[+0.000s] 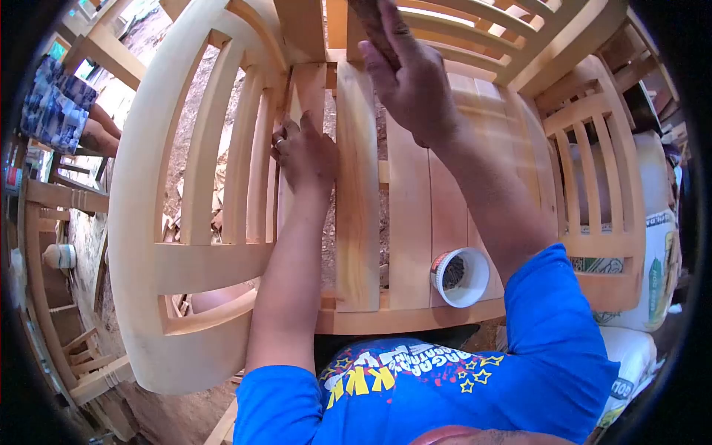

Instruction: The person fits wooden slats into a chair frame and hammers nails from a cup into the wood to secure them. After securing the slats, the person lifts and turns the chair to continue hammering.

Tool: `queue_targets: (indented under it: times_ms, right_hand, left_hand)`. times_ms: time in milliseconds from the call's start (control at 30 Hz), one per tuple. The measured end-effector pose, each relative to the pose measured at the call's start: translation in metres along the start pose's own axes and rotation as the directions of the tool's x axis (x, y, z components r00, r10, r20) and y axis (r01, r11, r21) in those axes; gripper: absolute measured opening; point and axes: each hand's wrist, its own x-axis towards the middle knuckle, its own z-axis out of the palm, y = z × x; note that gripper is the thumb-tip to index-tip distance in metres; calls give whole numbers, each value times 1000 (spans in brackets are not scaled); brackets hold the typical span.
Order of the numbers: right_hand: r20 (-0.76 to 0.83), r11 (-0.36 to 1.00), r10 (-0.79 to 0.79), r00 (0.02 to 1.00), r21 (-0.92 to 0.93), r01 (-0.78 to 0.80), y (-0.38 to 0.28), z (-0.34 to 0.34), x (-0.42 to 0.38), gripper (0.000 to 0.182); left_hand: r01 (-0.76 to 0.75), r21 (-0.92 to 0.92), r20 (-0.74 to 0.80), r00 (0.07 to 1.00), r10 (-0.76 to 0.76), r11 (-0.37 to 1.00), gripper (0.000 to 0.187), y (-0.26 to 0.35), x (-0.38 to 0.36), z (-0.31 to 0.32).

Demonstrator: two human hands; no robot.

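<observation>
My left hand [305,154], with a ring on one finger, rests on a narrow plank [308,85] at the left of a slatted wooden bench seat [411,245]. Its fingers are bent together; whatever they pinch is too small to make out. Raised over the seat, my right hand [415,89] grips a dark brown handle [373,30] whose far end lies outside the view. Between the hands runs a loose-looking pale plank [357,200], with gaps on both sides. Near the front edge of the seat stands a white tub [467,291] holding dark nails [452,273].
A curved, slatted armrest [141,222] rises on the left, another armrest [619,193] on the right. The slatted backrest [475,33] is at the far side. White sacks [649,274] lie at right. Another person's patterned shorts [55,104] show at upper left, near wooden frames [41,259].
</observation>
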Motion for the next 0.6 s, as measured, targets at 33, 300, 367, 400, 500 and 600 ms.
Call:
queue_targets:
  times_ms: [33, 300, 367, 400, 500, 600]
  right_hand:
    - [-1, 999, 30, 1000, 29, -30, -1, 0, -4, 68]
    - [408, 931, 352, 842, -251, -267, 32, 12, -27, 67]
    - [189, 989, 133, 973, -89, -118, 13, 4, -12, 66]
    - [126, 995, 93, 988, -33, -90, 8, 3, -7, 67]
    - [63, 1000, 22, 998, 10, -22, 16, 9, -9, 69]
    - [344, 973, 169, 924, -206, -101, 51, 19, -35, 69]
  left_hand:
    - [7, -13, 9, 1000, -7, 1000, 51, 0, 2, -2]
    - [-27, 45, -95, 995, 31, 999, 57, -5, 12, 10]
    - [-24, 38, -53, 998, 26, 999, 54, -7, 0, 11]
    - [-14, 9, -27, 1000, 14, 1000, 52, -4, 1, 3]
    - [2, -23, 15, 1000, -2, 1000, 50, -3, 3, 0]
    - [12, -35, 33, 999, -10, 999, 49, 2, 1, -4]
